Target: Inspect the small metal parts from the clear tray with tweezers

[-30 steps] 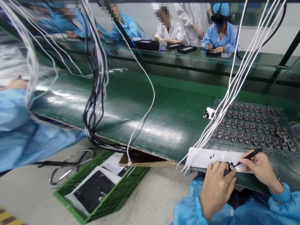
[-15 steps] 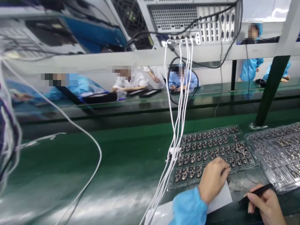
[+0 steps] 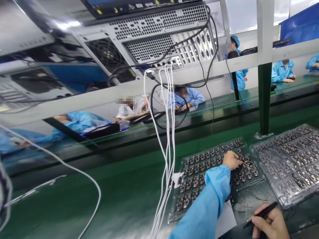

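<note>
My left hand (image 3: 231,159) reaches out over a clear tray (image 3: 211,161) of several small dark parts and rests on the parts near its far right; the fingers are curled down, and what they hold, if anything, is hidden. My right hand (image 3: 270,223) is low at the bottom right, closed on a thin black tool (image 3: 261,214) that points up and right. A white paper sheet (image 3: 225,220) lies under my left sleeve near the table's front edge.
A second tray of parts (image 3: 289,162) lies to the right. White cables (image 3: 168,139) hang from a computer case (image 3: 154,39) on a shelf down to the green belt (image 3: 99,192). A green post (image 3: 264,96) stands behind the trays. People in blue coats sit across the line.
The view swung up and right from the floor crate to the shelf. My left hand left the paper sheet and stretched forward onto the tray. My right hand stayed low with the tool.
</note>
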Demonstrator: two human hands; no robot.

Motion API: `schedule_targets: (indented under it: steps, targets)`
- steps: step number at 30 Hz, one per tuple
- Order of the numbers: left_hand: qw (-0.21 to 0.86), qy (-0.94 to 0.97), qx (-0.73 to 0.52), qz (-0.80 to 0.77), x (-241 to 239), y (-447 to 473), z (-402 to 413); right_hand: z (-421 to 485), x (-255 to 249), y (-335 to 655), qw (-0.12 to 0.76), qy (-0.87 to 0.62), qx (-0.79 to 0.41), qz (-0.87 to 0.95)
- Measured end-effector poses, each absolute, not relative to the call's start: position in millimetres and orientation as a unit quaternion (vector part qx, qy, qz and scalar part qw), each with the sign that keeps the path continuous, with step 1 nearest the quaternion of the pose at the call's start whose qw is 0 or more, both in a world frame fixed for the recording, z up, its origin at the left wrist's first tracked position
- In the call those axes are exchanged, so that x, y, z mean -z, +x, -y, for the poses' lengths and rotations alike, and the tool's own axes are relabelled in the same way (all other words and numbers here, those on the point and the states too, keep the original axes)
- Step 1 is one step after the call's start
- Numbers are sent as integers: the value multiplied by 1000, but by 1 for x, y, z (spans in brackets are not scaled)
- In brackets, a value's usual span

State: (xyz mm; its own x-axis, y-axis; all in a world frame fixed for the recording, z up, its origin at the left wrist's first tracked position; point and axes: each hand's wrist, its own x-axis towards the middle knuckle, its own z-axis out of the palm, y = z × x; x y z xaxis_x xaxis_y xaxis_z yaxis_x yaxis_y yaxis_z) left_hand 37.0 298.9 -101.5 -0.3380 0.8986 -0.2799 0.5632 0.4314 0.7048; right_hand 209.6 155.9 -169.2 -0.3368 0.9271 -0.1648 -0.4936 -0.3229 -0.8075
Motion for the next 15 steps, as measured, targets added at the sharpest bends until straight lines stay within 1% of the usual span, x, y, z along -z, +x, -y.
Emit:
schedule_targets:
  steps: [5,9,12,15]
  targets:
    - [404,435,-365,-717,63,29,-271,-156,168,211,465,-304,-758,342]
    - [433,397,-456,-668,39,24,-210,-157,163,216,466,-300,-752,356]
    - [465,316,-533,-632,50,31,-155,-156,153,223,483,-313,-748,332]
    - [522,234,-541,-616,80,46,-113,-156,142,226,503,-311,-744,311]
